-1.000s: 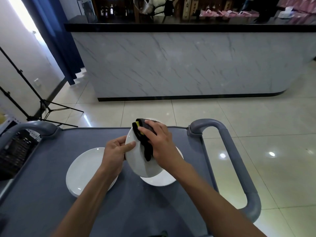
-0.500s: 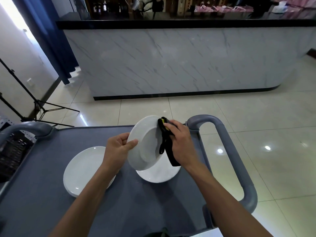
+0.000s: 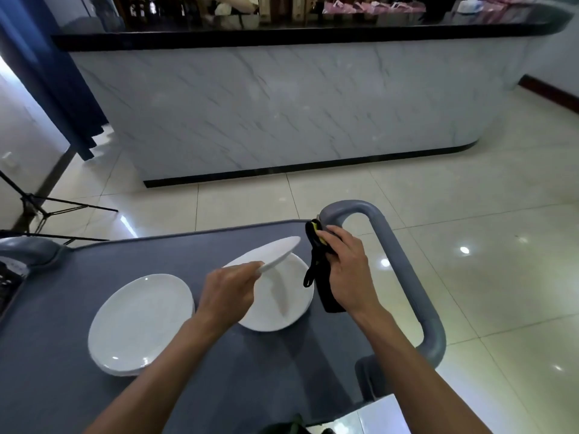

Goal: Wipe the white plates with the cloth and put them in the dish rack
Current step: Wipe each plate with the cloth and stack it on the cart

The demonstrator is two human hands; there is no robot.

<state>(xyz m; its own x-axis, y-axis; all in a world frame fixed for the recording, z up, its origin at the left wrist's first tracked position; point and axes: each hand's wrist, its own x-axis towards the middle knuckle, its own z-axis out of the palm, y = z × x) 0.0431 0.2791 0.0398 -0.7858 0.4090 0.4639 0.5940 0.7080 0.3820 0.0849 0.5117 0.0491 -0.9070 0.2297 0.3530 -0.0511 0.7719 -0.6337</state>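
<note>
Two hands point(image 3: 227, 294) point(image 3: 347, 270) raised, apart.

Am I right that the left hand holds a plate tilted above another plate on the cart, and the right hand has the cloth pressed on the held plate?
Not quite. The head view shows the cloth off the held plate, gripped in the right hand beside it. The rest stands: the left hand holds that plate tilted above another plate on the cart.

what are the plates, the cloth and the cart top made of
Held plate: likely glazed ceramic, though melamine is possible; glossy white with highlights. Cloth: soft black fabric with a yellow patch, hanging limp from the right hand. Cart top: probably matte grey plastic; no glare.
</note>
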